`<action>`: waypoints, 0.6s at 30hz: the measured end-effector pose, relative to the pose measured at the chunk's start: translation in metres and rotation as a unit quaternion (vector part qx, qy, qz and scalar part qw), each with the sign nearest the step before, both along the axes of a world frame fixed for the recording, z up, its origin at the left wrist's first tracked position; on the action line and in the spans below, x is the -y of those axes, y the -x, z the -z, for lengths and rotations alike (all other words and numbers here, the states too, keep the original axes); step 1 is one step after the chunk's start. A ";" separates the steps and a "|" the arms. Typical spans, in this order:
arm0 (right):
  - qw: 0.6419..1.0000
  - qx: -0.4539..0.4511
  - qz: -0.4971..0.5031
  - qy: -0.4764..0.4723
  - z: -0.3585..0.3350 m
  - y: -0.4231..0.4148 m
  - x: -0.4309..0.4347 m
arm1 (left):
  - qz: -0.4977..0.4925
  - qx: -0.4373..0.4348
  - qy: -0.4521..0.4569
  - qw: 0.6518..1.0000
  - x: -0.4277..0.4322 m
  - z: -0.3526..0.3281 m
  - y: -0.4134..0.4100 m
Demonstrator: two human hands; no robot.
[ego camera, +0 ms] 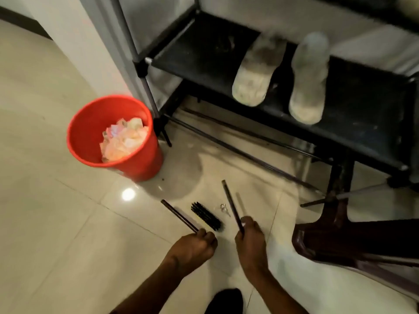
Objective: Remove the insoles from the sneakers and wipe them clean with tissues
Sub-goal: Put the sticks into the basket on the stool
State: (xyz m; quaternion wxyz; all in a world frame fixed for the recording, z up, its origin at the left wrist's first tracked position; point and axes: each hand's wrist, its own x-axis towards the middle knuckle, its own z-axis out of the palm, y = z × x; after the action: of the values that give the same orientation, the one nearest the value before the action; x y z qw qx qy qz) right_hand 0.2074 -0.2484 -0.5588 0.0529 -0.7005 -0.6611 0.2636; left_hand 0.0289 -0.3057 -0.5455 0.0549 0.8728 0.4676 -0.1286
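- Grips a thin dark rod (179, 215) with the left hand (195, 245), fingers (207, 236) clenched round its near end.
- Grips a second dark rod (232, 206) with the right hand (250, 243), fingers curled round its near end too.
- Between the two rods, on the tiled floor (56, 234): a black bristle brush (206, 216) and, just beside the second dark rod, a small crumpled silvery scrap (224, 208).
- At right, a dark brown plastic seat (340, 241).
- Farther left, a red bucket (90, 123) holding crumpled pale paper (123, 141).
- Farthest, on the black shelf (204, 53) of the shoe rack: two grubby white sneakers (258, 71), side by side, not touching, blurred; insoles impossible to make out.
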 end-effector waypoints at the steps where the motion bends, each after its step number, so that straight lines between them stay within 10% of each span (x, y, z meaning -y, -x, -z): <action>1: 0.999 -0.031 0.006 0.002 -0.015 0.007 0.006 | 0.010 -0.010 -0.022 1.000 -0.002 -0.018 0.000; 18: 0.843 -0.529 0.088 0.044 -0.437 -0.038 0.048 | 0.303 0.011 -0.316 0.899 -0.010 -0.439 -0.024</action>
State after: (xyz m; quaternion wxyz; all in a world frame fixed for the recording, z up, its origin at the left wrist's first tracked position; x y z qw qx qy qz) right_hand 0.2453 -0.2963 -0.1217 0.3862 -0.5116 -0.4564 0.6170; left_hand 0.0525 -0.2959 -0.1069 -0.2604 0.9451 0.1956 0.0246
